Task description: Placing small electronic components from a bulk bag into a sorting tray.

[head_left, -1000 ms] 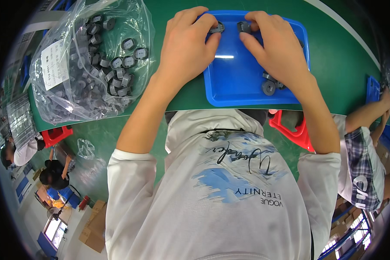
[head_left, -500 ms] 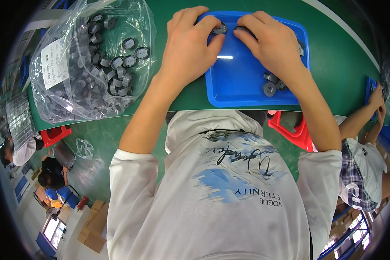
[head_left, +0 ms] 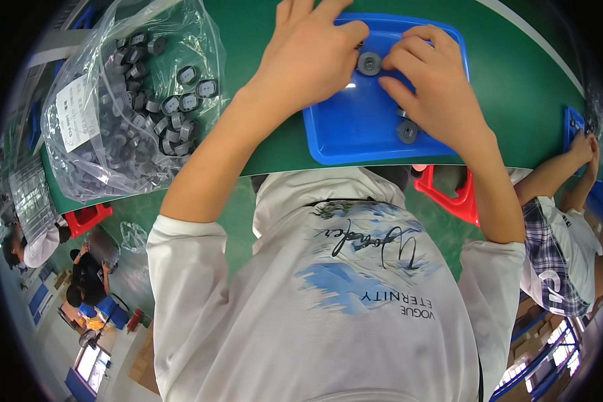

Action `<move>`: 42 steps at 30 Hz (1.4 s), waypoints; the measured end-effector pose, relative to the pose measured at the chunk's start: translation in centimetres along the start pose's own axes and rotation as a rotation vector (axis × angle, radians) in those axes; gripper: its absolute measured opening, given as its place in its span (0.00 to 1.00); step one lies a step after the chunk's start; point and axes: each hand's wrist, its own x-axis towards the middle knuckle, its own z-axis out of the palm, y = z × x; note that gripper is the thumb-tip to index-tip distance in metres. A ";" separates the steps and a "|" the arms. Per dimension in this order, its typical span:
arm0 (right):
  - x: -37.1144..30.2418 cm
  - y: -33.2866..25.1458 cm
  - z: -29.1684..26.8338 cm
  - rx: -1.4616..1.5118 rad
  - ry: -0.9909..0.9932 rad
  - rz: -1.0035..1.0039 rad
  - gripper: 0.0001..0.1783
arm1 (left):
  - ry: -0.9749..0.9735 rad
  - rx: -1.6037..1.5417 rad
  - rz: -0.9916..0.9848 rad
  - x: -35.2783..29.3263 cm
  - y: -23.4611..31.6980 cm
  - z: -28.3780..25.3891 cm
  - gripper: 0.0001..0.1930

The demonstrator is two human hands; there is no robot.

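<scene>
Round grey part (head_left: 369, 63) beside right hand (head_left: 439, 94)

Bag (head_left: 181, 50) lies left of tray (head_left: 342, 137); parts (head_left: 407, 131) apparently rest in both.

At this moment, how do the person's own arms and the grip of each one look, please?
The left grip and the right grip are bare hands without gloves, and no ring shows on the visible parts. The forearms carry no watch, bracelet or cable that can be seen. Loose white sleeves, without visible print, end near the elbows.
</scene>
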 end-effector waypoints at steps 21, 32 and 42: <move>0.1 -1.5 3.1 0.067 0.046 -0.039 0.11 | 0.263 -0.266 0.144 -0.7 -2.4 0.3 0.10; 0.3 2.5 -2.0 -0.189 -0.073 0.144 0.16 | -0.247 0.011 0.016 -3.9 1.4 -1.9 0.18; 0.5 -0.2 -0.6 0.008 -0.082 -0.020 0.17 | 0.000 -0.054 0.160 -3.9 0.1 -0.8 0.10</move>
